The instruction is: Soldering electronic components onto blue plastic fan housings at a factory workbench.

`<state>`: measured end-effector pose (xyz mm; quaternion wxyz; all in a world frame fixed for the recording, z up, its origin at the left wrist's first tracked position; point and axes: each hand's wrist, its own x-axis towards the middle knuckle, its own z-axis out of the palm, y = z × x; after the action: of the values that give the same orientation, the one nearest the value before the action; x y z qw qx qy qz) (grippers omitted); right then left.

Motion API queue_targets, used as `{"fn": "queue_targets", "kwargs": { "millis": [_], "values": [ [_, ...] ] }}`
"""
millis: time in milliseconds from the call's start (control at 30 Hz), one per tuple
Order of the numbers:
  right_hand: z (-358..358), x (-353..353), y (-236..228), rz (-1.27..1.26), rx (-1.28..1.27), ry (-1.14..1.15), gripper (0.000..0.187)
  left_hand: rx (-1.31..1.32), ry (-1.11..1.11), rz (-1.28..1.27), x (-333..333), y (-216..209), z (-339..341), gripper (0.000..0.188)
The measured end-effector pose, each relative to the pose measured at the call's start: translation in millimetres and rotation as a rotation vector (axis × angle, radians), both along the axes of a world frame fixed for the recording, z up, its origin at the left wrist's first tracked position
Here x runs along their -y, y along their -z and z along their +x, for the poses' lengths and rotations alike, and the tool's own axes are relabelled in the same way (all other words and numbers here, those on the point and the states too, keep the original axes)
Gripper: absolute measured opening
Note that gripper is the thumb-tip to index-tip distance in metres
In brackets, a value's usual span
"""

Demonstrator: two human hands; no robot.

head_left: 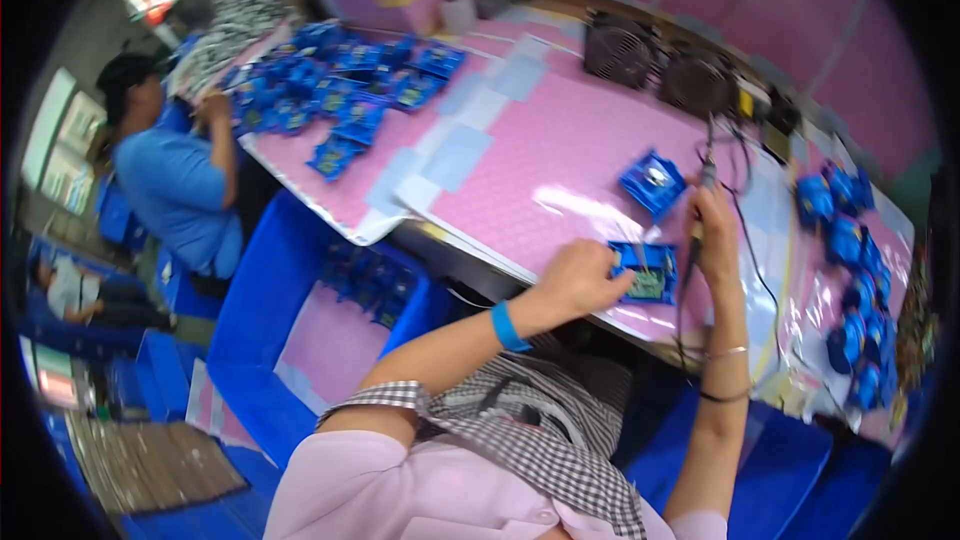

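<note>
My left hand is closed on the left end of a blue plastic housing near the table's front edge. A green circuit board shows inside that housing. My right hand is wrapped round a soldering iron, whose thin metal end points away from me, apart from the housing. Its dark cord hangs down beside my right forearm. Just beyond the held piece lies a second blue housing with something pale on it.
Two dark fans stand at the table's back edge. Blue housings crowd the far left, and round blue parts line the right side. Below left is a blue bin. A person in blue works at the left.
</note>
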<state>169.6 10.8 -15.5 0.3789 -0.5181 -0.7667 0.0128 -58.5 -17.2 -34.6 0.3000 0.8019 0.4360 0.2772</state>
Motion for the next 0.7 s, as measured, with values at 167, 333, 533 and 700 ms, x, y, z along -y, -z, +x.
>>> {"fn": "queue_targets", "kwargs": {
  "millis": [167, 333, 533, 700],
  "values": [
    [-5.9, 15.7, 6.0, -0.054, -0.048, 0.044, 0.016, -0.019, -0.051, 0.131, 8.4, -16.8, -49.3, 0.034],
    [-41.8, 52.7, -7.6, 0.006, -0.086, -0.123, 0.021, -0.024, -0.077, 0.118, 17.2, -9.2, -56.2, 0.033],
    [-33.6, 107.3, -0.6, 0.203, -0.660, -0.044, 0.018, 0.144, -0.148, -0.153, 1.8, -54.8, -60.8, 0.030],
    [-21.6, 117.9, 10.6, 0.041, -0.982, 0.162, 0.037, 0.762, -0.130, -0.568, -24.3, -68.4, -74.1, 0.014]
  ]
}}
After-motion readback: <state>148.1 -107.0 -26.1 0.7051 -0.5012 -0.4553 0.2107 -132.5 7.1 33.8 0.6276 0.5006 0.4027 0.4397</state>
